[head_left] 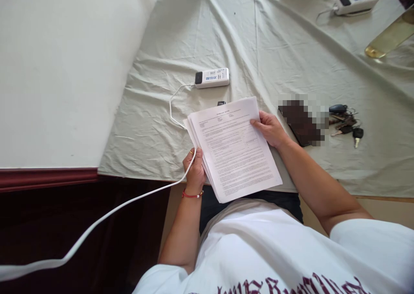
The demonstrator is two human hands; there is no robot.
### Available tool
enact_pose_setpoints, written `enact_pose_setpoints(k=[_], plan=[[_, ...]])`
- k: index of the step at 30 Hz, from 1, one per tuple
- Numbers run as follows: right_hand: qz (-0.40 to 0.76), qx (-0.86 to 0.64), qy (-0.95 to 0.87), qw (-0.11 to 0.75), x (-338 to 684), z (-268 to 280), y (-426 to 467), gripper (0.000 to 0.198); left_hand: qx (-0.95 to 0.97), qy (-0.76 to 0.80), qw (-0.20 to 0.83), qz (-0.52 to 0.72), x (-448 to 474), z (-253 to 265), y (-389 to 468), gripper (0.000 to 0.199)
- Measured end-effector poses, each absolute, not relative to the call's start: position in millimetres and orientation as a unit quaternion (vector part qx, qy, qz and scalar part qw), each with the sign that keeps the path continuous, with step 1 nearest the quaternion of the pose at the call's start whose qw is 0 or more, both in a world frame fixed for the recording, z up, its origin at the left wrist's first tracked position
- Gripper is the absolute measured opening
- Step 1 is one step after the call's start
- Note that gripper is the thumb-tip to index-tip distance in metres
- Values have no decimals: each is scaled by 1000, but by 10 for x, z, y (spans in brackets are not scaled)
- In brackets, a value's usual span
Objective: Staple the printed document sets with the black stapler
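A stack of printed papers (237, 151) is held up at the table's front edge, tilted slightly, with dense text on the top sheet. My left hand (195, 166) grips its left edge, thumb on top, where the sheets fan out a little. On the upper right edge, my right hand (270, 128) pinches the stack between thumb and fingers. A white cable (145, 194) passes over my left hand. Behind the papers lies a small dark object (221, 103), mostly covered.
A white power bank (212, 78) with the cable plugged in lies beyond the papers. To the right are a blurred-out dark phone (300, 123) and a bunch of keys (346, 123). Farther off are another power bank (357, 2) and a bottle (390, 35) on the creased tablecloth (155, 91).
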State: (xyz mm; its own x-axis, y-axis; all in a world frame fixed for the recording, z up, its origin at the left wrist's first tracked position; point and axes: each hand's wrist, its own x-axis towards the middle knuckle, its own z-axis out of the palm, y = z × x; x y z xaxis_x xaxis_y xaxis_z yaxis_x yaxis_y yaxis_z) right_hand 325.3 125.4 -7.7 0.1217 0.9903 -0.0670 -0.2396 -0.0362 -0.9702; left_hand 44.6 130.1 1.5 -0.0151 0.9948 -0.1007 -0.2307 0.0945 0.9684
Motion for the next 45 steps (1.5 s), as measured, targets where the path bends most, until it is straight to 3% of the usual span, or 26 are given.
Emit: enact_pose_setpoints(k=[45], plan=[[526,-490,-407,564,3267,-85,1256,33,419,471,578,518,389,-77,1331,23]])
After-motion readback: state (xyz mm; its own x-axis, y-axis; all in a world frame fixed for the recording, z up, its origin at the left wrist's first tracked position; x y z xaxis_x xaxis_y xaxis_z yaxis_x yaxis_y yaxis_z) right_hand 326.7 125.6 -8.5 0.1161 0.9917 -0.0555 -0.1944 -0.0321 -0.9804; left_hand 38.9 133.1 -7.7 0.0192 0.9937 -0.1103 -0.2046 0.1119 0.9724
